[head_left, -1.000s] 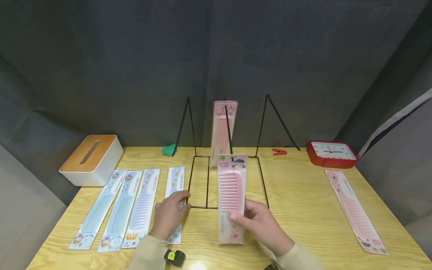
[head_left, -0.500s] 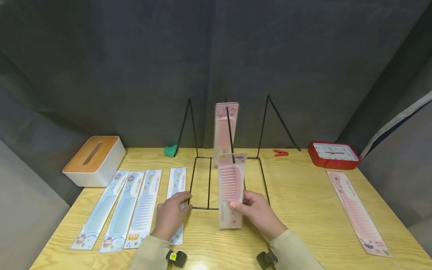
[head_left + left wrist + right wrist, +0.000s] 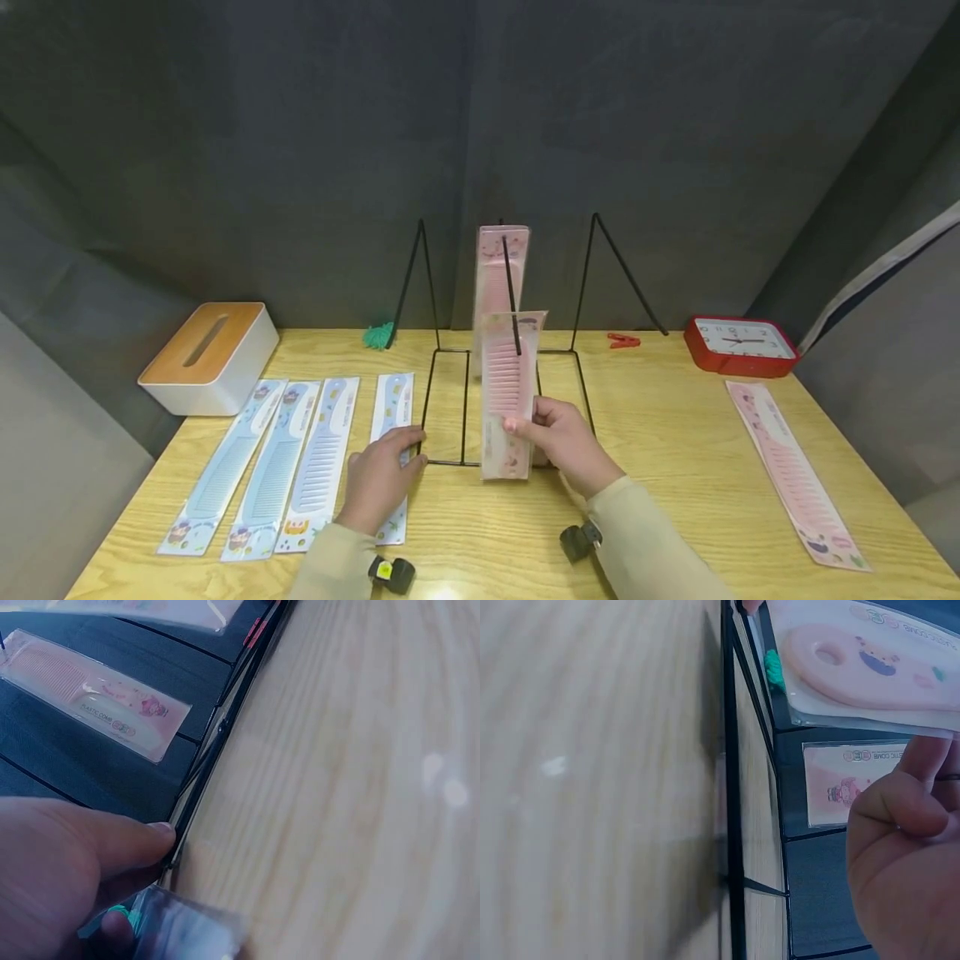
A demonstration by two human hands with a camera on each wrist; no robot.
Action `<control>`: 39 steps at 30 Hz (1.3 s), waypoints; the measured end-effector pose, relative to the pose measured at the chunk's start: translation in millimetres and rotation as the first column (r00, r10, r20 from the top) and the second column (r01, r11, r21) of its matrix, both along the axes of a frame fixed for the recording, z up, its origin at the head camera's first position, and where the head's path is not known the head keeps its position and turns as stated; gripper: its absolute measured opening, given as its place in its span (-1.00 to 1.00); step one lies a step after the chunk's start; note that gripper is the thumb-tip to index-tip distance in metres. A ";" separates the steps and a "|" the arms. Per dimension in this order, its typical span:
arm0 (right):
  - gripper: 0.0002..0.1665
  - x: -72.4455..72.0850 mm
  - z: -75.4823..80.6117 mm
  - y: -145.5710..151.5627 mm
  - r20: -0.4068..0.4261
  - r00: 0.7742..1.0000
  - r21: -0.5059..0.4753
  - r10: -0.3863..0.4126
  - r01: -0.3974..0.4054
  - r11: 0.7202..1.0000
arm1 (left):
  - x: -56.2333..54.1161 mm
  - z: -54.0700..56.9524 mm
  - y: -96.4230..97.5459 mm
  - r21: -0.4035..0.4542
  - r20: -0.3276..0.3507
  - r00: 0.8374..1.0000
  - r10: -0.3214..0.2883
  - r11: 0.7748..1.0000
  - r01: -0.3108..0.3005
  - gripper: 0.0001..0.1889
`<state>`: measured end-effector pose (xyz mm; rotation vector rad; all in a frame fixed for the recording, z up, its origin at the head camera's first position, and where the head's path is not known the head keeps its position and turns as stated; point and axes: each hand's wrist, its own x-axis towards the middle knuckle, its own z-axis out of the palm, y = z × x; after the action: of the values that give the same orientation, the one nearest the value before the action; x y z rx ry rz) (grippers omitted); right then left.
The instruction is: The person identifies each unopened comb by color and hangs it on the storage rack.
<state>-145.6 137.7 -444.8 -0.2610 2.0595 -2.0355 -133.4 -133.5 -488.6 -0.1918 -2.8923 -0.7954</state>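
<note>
My right hand [image 3: 566,442] pinches a pink comb in a clear packet [image 3: 506,392] by its lower right edge. The packet stands upright, and the middle prong of the black wire rack [image 3: 442,461] comes out through its top, the prong's tip in front of it. Farther back on that prong hangs another packaged pink comb [image 3: 495,258], also seen in the left wrist view as a pink packet [image 3: 97,697]. At the rack's front left corner, my left hand [image 3: 378,479] holds the wire between thumb and fingers. Part of a blue comb packet [image 3: 392,396] lies under that hand.
Several packaged blue combs [image 3: 318,467] lie on the left of the wooden table, near a white tissue box [image 3: 217,367] with a wooden lid. On the right are a packaged pink comb [image 3: 795,475], a red clock [image 3: 738,346] and a red clip [image 3: 622,340]. Green string [image 3: 378,335] lies by the left prong.
My right hand has moved the pink comb packet up and back, so the middle prong now sticks out through its top. The left hand has stayed at the rack's corner.
</note>
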 end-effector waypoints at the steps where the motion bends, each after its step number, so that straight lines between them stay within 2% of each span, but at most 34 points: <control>1: -0.38 -2.5 0.1 -0.3 0.001 1.000 0.006 -0.005 0.005 1.000 | -0.3 -0.4 -0.1 -0.001 -0.001 1.000 0.000 1.000 0.000 -0.63; 4: -0.41 -10.5 0.5 -1.7 -0.005 1.000 0.035 -0.022 0.022 0.999 | -0.9 -1.3 0.0 -0.001 -0.001 1.000 -0.001 1.000 0.001 -0.63; 10: -0.46 -23.9 4.2 -4.0 0.006 1.000 0.025 -0.025 0.025 0.999 | -1.2 -3.3 0.0 0.000 0.008 1.000 0.003 1.000 -0.003 -0.63; 19: -0.58 -43.8 17.6 -4.8 0.013 0.998 0.076 -0.063 0.062 0.995 | -1.5 -4.4 -2.4 -0.001 0.003 1.000 0.006 1.000 -0.006 -0.62; 33: -0.65 -70.1 30.3 -7.8 0.060 0.991 0.084 -0.118 0.112 0.990 | -1.7 -6.2 -2.3 0.003 0.000 1.000 0.001 1.000 -0.001 -0.62; 39: -0.65 -79.9 36.4 -7.4 0.067 0.987 0.121 -0.146 0.137 0.983 | -2.3 -7.4 -1.6 -0.004 -0.009 1.000 0.002 1.000 -0.002 -0.63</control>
<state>-225.4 130.2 -408.5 -0.0165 2.1963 -1.9604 -135.6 -135.2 -495.9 -0.1921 -2.8852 -0.7870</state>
